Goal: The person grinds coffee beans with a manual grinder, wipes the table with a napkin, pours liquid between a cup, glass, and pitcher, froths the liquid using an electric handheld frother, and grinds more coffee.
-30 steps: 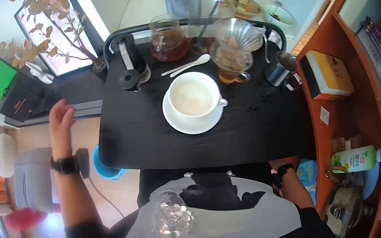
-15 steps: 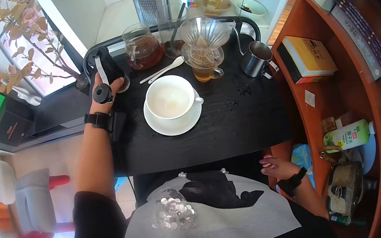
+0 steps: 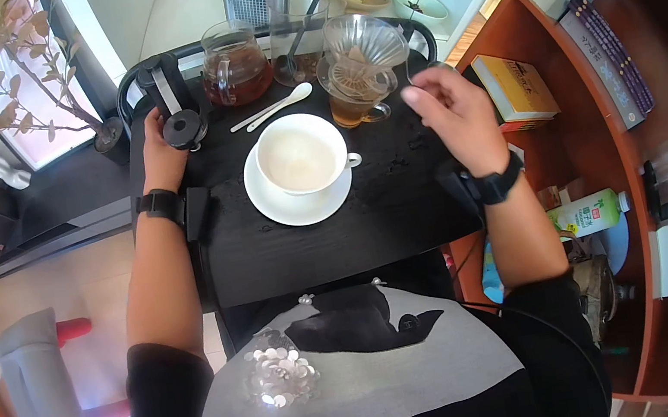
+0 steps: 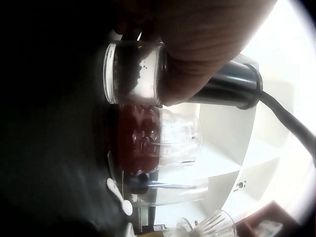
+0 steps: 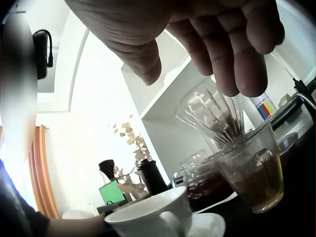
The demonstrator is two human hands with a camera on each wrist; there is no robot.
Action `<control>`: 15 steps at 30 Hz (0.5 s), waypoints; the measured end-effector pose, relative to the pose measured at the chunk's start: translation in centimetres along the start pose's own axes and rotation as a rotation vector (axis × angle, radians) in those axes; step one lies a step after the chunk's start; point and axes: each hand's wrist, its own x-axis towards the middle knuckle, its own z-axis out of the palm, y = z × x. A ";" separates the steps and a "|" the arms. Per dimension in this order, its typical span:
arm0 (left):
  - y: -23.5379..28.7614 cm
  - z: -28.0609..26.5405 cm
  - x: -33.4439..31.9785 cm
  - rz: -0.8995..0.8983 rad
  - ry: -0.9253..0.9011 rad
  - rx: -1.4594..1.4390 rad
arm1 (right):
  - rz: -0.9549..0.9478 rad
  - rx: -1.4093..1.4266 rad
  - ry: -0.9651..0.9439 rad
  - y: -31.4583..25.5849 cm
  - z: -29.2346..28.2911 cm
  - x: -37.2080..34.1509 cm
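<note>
My left hand (image 3: 161,153) grips a black hand coffee grinder (image 3: 162,83) at the tabletop's back left. In the left wrist view the grinder's clear jar (image 4: 136,74) shows below the hand, its dark barrel above. My right hand (image 3: 464,118) is raised over the table's right side, fingers loosely bent, nothing in them; it hides most of the metal pitcher there. In the right wrist view the fingers (image 5: 249,74) overlap a clear ribbed dripper (image 5: 212,113). That dripper tops a glass cup (image 3: 349,110) of amber liquid. Between the hands sits a white cup (image 3: 303,152) with pale contents on a saucer (image 3: 304,211).
Two white spoons (image 3: 282,103) lie behind the cup. A glass server (image 3: 238,71) of reddish-brown liquid and a tall clear glass (image 3: 295,44) stand along the back rail. To the right is a wooden shelf (image 3: 536,19) with books; a potted plant (image 3: 111,135) is at left.
My left hand came from beside the table to the grinder and took hold of it. My right hand rose from below the table edge to above its right side.
</note>
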 end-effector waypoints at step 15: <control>-0.9 0.7 0.2 0.029 0.058 0.064 | 0.136 0.047 0.100 0.1 2.3 2.1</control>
